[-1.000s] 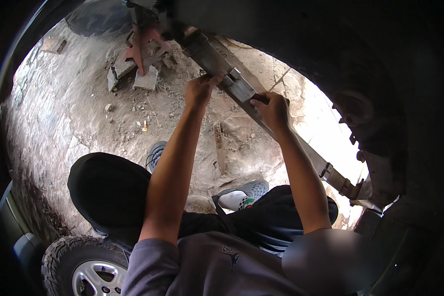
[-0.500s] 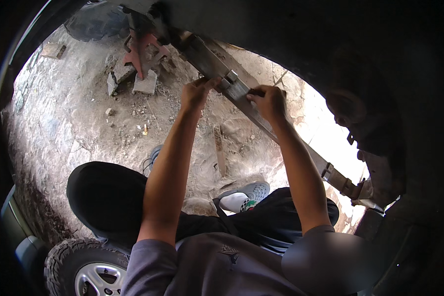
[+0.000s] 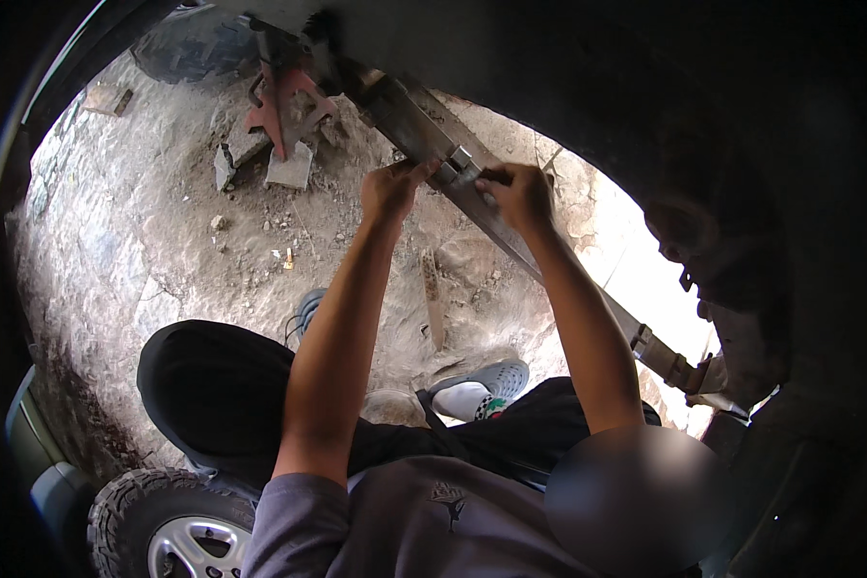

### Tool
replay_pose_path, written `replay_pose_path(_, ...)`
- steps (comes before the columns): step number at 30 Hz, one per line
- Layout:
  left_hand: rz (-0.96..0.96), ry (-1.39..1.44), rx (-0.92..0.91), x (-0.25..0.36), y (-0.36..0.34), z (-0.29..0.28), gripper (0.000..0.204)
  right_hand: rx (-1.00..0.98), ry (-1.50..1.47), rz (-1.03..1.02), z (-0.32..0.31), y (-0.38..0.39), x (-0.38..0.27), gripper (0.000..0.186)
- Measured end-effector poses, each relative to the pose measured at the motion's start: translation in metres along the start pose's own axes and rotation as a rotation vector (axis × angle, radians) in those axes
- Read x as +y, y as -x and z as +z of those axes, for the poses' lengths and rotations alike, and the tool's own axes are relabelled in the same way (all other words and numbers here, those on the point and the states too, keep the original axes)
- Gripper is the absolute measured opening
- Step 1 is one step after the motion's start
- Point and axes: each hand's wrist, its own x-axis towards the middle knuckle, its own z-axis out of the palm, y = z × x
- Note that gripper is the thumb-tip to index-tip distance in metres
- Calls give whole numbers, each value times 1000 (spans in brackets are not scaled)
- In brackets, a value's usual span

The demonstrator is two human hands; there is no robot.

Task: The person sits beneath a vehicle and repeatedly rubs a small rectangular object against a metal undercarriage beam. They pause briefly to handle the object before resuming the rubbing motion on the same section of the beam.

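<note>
A long grey leaf spring [image 3: 496, 226] runs diagonally from the upper middle to the lower right. A shiny metal clip [image 3: 460, 157] sits across it. My left hand [image 3: 388, 196] is closed at the spring's near-left edge, its thumb and forefinger pinched against the clip's lower end. On the other side, my right hand [image 3: 520, 197] is closed too, fingertips curled together beside the spring just right of the clip. Whatever lies between the right fingertips is too small or hidden to name.
A red metal stand [image 3: 268, 118] rests among concrete blocks [image 3: 290, 166] at the upper left. On the dirt ground lies a flat strip [image 3: 433, 299]. A wheel [image 3: 169, 525] lies at the lower left. Dark bodywork [image 3: 742, 106] arches overhead and right.
My right hand has shifted slightly left, closer to the clip. My left hand stays by the clip's lower end. The whole view has moved a little.
</note>
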Motion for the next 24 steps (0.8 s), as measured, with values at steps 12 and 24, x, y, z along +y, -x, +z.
replay_pose_path(12, -74, -62, -21, 3, 0, -2, 38, 37, 40, -68, 2, 8, 5, 26)
replay_pose_path(24, 24, 62, 1, -11, 0, -2, 40, -73, 30, 97, -19, 49, 9, 26)
